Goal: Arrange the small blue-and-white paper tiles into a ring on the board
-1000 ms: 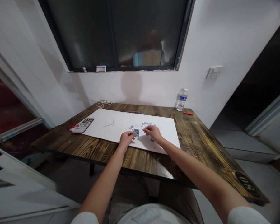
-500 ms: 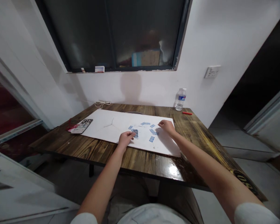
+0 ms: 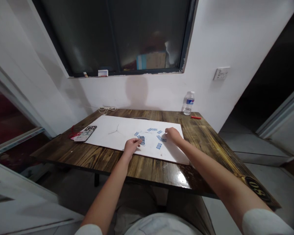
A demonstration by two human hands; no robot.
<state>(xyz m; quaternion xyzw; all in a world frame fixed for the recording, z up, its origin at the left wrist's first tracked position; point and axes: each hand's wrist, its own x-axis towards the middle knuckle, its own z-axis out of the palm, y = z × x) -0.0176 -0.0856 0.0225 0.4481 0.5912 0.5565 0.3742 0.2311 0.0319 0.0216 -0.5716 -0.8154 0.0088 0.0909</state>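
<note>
Several small blue-and-white cards (image 3: pixel 159 145) lie scattered on a white sheet (image 3: pixel 107 132) on the wooden table (image 3: pixel 142 166). My left hand (image 3: pixel 130 146) rests at the sheet's near edge, fingers pinched on a small stack of these cards (image 3: pixel 142 140). My right hand (image 3: pixel 173 134) hovers over the sheet's right part, fingers curled, beside a card (image 3: pixel 163 140); I cannot make out anything in it.
A phone (image 3: pixel 86 133) with red cord lies at the sheet's left end. A water bottle (image 3: pixel 188 103) and a red pen (image 3: pixel 196 117) stand at the far right by the wall. A white cable (image 3: pixel 107 109) lies at the back. A wall socket (image 3: pixel 220 73) is on the right.
My right hand left the stack beside my left hand, swung right over the sheet, and has now drifted slightly back left. More cards lie exposed on the sheet. My left hand stayed put.
</note>
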